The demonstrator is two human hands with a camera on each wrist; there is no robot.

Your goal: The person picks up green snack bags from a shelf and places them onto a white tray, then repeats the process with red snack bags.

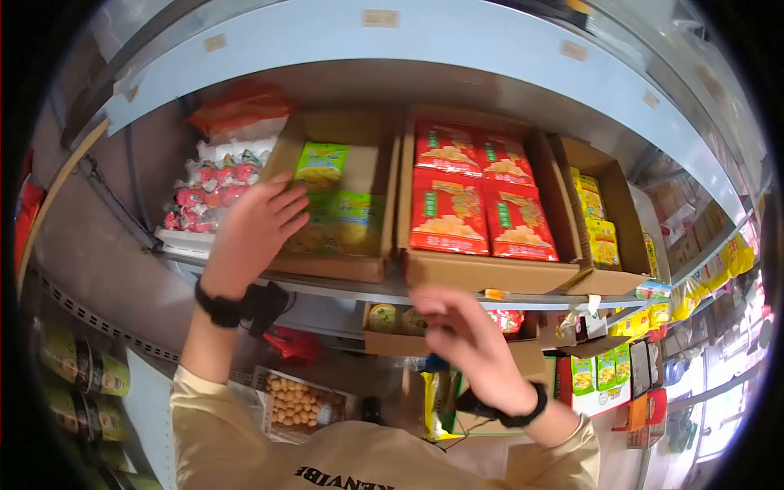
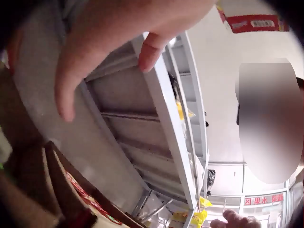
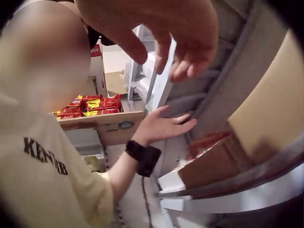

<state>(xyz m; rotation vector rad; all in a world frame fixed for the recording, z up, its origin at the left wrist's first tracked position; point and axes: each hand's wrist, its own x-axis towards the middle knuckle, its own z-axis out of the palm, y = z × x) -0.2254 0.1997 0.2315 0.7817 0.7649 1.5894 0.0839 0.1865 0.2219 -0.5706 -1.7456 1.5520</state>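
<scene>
My left hand [image 1: 255,233] is at the left side of an open cardboard box [image 1: 327,266] that holds green snack packets [image 1: 322,167]. Its fingers are spread and nothing is in them; the right wrist view also shows this hand [image 3: 164,129] empty. My right hand [image 1: 472,347], slightly blurred, hovers below the front of a box of red snack packets [image 1: 448,211]. Loosely bent fingers hang from that hand [image 3: 166,35] in the right wrist view, holding nothing. The red packets lie flat in rows, while the green ones leave part of the box bottom bare.
Left of the boxes sit bags of pink-wrapped items [image 1: 214,184]. A box of yellow packets [image 1: 603,242] stands at the right. The shelf edge [image 1: 359,292] runs below the boxes, and an upper shelf [image 1: 310,37] overhangs them. Lower down is a crate of eggs [image 1: 294,400].
</scene>
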